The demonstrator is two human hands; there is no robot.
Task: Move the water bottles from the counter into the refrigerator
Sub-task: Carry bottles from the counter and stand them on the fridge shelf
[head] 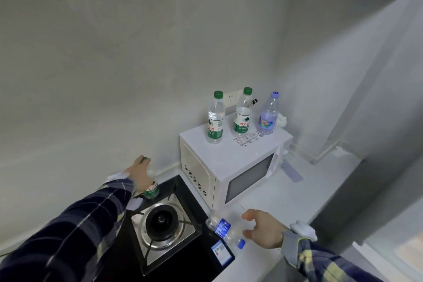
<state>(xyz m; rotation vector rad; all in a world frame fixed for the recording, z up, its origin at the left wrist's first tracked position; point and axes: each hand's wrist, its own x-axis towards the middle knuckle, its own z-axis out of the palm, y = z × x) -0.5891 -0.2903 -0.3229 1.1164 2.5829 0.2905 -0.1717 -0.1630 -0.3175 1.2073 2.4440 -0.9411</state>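
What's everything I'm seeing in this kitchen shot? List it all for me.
Green-cap bottles: two, clear with green labels, upright on the microwave.
Purple-cap bottle: one, clear bluish, upright on the microwave, right of them.
Green-label bottle: one, upright at the stove's back edge.
Blue-cap bottle: one, clear, lying between stove and counter.
Microwave: one, white, on the counter.
Stove: one, black with steel burner.
Wall socket: white, behind the bottles.
Left hand: grips the green-label bottle.
Right hand: open, beside the blue-cap bottle.
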